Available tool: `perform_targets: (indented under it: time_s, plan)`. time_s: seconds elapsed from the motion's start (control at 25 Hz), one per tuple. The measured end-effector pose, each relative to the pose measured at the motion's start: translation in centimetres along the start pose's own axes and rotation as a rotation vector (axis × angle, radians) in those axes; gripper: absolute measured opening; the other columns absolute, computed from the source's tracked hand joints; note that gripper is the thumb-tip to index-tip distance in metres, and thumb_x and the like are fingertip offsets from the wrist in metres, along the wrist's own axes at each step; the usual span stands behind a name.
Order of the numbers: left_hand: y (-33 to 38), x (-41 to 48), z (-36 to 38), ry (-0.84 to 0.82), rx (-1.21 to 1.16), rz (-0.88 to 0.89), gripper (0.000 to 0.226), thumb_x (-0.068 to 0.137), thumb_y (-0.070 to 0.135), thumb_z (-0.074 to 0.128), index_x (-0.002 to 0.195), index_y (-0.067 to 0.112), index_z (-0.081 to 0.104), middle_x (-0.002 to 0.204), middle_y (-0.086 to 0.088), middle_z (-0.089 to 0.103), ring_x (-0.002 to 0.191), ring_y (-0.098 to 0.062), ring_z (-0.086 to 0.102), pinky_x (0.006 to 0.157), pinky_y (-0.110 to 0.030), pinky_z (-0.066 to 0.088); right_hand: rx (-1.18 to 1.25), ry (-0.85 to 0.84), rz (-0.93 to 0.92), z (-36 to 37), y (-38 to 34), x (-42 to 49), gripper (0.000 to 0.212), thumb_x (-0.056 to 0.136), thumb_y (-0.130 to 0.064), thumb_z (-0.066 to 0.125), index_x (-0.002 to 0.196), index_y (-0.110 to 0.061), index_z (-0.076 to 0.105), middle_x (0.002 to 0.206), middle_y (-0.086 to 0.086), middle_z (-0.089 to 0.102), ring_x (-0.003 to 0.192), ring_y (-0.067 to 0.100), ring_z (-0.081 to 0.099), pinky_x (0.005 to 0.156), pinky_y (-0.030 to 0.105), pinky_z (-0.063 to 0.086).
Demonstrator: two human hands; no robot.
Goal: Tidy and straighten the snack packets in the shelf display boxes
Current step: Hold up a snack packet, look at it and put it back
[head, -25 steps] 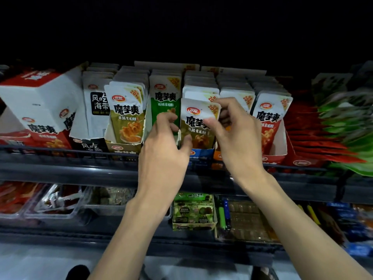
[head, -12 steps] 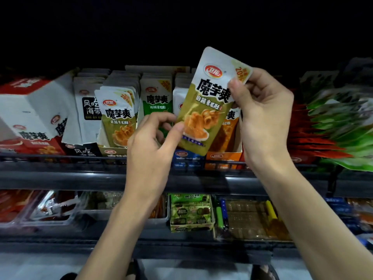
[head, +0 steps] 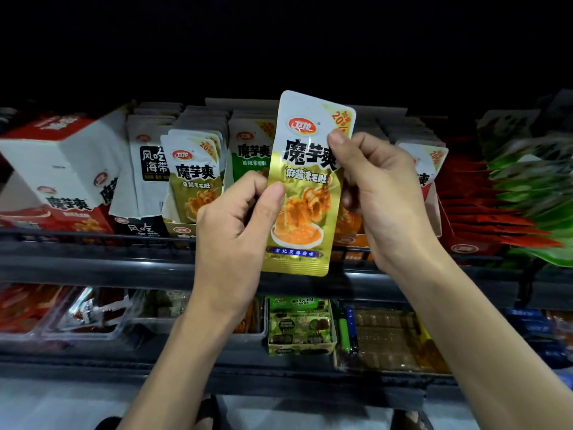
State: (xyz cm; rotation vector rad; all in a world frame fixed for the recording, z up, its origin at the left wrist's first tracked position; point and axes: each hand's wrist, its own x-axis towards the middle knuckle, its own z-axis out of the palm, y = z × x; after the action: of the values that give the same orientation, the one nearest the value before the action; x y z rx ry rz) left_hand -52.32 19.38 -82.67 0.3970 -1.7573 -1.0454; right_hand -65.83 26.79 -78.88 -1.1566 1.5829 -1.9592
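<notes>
A gold and white snack packet (head: 305, 193) is held upright in front of the upper shelf, lifted clear of the boxes. My left hand (head: 235, 231) pinches its left edge between thumb and curled fingers. My right hand (head: 381, 193) pinches its right edge, thumb on the front near the top. Behind the packet, a row of display boxes holds standing packets: matching gold ones (head: 193, 175) to the left, green ones (head: 251, 150) in the middle, red ones (head: 429, 169) to the right. The boxes directly behind the packet are mostly hidden.
A large red and white carton (head: 59, 169) lies tilted at the far left. Black and white packets (head: 148, 159) stand beside it. Red and green bags (head: 508, 209) pile at the right. A dark shelf rail (head: 93, 246) runs across. Trays (head: 90, 311) and a green box (head: 299, 327) sit below.
The gold packet was pulled out of its box and raised; it has since come closer to me and stands more upright. Both hands keep hold of its edges.
</notes>
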Motion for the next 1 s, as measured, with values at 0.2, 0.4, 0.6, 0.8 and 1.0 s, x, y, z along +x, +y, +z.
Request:
perform_targets:
  time_s: [0.2,0.4,0.6,0.8,1.0]
  plan:
    - [-0.3,0.2,-1.3,0.084,0.064,-0.033,0.028,0.1,0.024,0.052,0.076,0.01,0.059,0.068,-0.003,0.059,0.063,-0.021,0.055,0.054,-0.042,0.046,-0.006,-0.096,0.05,1.3,0.2,0.0,0.012,0.094,-0.024,0.064,0.087,-0.015,0.068,0.071,0.003,0.064,0.046,0.008,0.043,0.044,0.018,0.033]
    - [-0.6,0.3,-2.8,0.153,0.122,-0.084,0.029,0.099,0.028,0.054,0.075,0.014,0.062,0.069,-0.003,0.063,0.067,-0.027,0.06,0.056,-0.044,0.049,0.026,-0.103,0.111,2.9,0.3,0.0,0.012,0.094,-0.018,0.064,0.085,-0.011,0.067,0.064,-0.002,0.066,0.042,0.006,0.042,0.04,0.011,0.032]
    - [-0.3,0.3,-4.6,0.246,0.184,-0.092,0.027,0.1,0.027,0.053,0.077,0.017,0.064,0.07,0.007,0.065,0.062,-0.004,0.058,0.052,-0.022,0.046,0.02,-0.122,0.075,5.5,0.5,0.2,0.011,0.098,-0.014,0.059,0.092,-0.011,0.068,0.064,-0.005,0.063,0.045,0.006,0.045,0.041,0.014,0.034]
    - [-0.9,0.8,-7.2,0.51,0.374,-0.195,0.01,0.099,0.026,0.052,0.096,0.023,0.061,0.083,0.016,0.06,0.076,0.001,0.055,0.069,-0.023,0.045,-0.017,0.003,-0.145,7.7,0.4,1.2,0.01,0.1,-0.014,0.056,0.095,-0.015,0.066,0.071,-0.004,0.061,0.055,0.011,0.051,0.047,0.023,0.043]
    - [-1.6,0.6,-8.1,0.242,0.812,-0.446,0.014,0.096,0.029,0.052,0.106,0.032,0.061,0.116,0.004,0.059,0.091,-0.028,0.059,0.071,-0.033,0.036,-0.151,0.057,-0.32,10.3,1.8,2.6,0.013,0.1,-0.015,0.057,0.088,-0.017,0.063,0.069,-0.008,0.058,0.061,0.013,0.054,0.054,0.038,0.049]
